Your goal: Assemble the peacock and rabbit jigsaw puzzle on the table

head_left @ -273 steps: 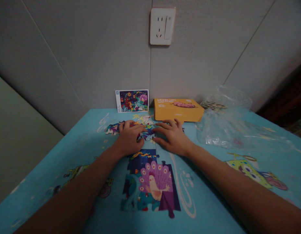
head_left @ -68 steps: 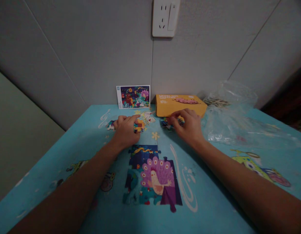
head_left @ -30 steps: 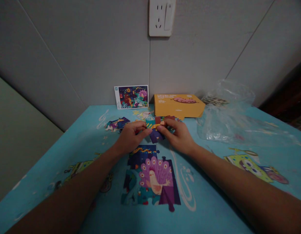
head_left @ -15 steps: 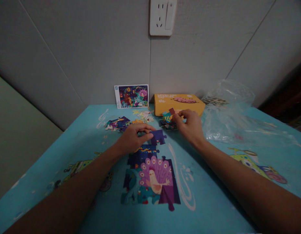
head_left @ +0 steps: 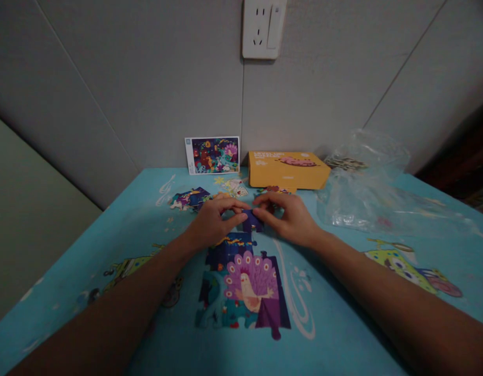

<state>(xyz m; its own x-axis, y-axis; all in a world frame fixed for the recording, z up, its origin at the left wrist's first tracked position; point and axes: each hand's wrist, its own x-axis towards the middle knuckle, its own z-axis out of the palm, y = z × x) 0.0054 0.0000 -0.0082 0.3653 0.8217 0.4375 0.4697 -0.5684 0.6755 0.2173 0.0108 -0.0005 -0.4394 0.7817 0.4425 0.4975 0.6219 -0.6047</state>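
A dark blue puzzle piece (head_left: 252, 221) is held between both hands, just above the joined puzzle part. My left hand (head_left: 215, 220) pinches its left edge between thumb and fingers. On the opposite side, my right hand (head_left: 289, 216) has thumb and forefinger closed on its right edge. The joined pieces (head_left: 251, 287), with a pink peacock, lie on the blue tablecloth nearer to me. Behind my left hand is a pile of loose pieces (head_left: 190, 198); more pieces (head_left: 273, 189) show partly behind my right hand.
A picture card (head_left: 213, 155) leans against the wall beside a yellow box (head_left: 288, 171). Clear plastic bags (head_left: 366, 201) lie at the right, one with pieces inside. The blue tablecloth (head_left: 343, 334) has printed cartoon figures.
My right hand has moved left and toward me from the pile by the box. The reddish and teal piece has left its fingers, which now grip the dark blue piece.
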